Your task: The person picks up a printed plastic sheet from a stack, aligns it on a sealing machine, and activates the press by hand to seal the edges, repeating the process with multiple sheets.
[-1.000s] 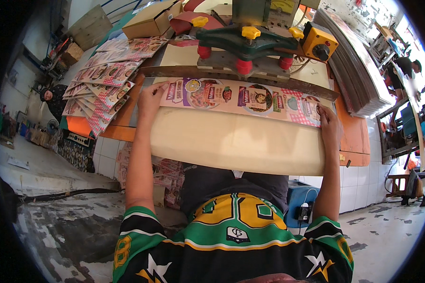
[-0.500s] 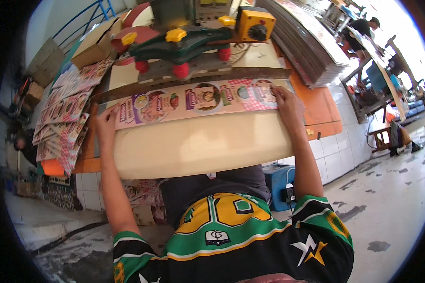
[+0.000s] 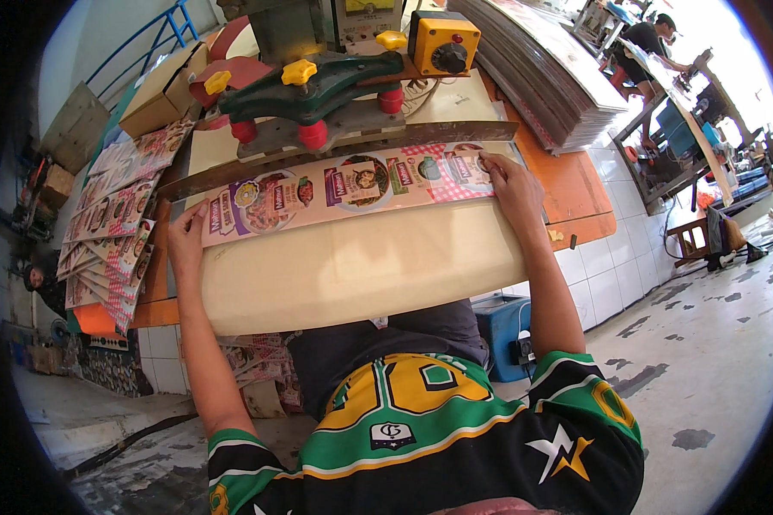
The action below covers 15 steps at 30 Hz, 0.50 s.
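Observation:
A long printed strip (image 3: 326, 190) with food pictures lies across the worktable, its far edge beside a metal bar (image 3: 352, 142). My left hand (image 3: 186, 236) holds the strip's left end, with the fingers bent at its corner. At the other end, my right hand (image 3: 514, 187) pinches the corner between thumb and fingers. A smooth cream sheet (image 3: 361, 262) spreads from under the strip toward my lap and curves down at its near edge. Just beyond the bar stands a press with a dark green arm (image 3: 318, 90), yellow knobs and red round feet.
Stacked printed pieces (image 3: 116, 215) lie at the left, near a cardboard box (image 3: 163, 90). A yellow control box (image 3: 442, 45) with a black dial sits on the press. A tall pile of flat boards (image 3: 550, 77) stands at the far right. Beyond it a person (image 3: 648, 43) sits at another table.
The view has shifted slightly, so the table and press appear a little farther left. Both hands keep their hold on the strip's ends, and the strip lies in the same place along the bar.

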{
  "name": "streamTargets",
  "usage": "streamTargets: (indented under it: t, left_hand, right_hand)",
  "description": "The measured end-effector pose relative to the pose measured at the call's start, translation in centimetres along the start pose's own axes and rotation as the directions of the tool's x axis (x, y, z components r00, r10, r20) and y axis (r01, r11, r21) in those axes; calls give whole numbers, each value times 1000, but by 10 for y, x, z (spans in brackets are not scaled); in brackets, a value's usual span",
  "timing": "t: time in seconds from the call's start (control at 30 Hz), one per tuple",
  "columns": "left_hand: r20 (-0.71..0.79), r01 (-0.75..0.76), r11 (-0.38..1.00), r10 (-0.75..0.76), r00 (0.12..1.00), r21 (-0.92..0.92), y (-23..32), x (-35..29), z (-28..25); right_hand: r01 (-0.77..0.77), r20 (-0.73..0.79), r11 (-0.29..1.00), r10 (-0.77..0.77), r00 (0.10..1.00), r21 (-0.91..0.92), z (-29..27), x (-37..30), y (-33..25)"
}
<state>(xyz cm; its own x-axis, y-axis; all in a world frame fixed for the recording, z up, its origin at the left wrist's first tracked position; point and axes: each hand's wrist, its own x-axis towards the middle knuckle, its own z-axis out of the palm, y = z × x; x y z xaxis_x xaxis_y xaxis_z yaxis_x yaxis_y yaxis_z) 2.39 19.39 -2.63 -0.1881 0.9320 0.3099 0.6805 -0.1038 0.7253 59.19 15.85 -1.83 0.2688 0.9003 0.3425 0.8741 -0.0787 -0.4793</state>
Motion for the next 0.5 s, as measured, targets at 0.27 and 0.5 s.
streamTargets:
  t: [0.27, 0.5]
  left_hand:
    - [-10, -20, 999, 19, 1000, -35, -17, 1, 1]
    - [5, 10, 998, -10, 1000, -57, 12, -29, -10]
  right_hand:
    - [18, 1, 1000, -18, 1000, 3, 3, 1, 1]
    - [16, 53, 986, -25, 998, 164, -9, -8, 1]
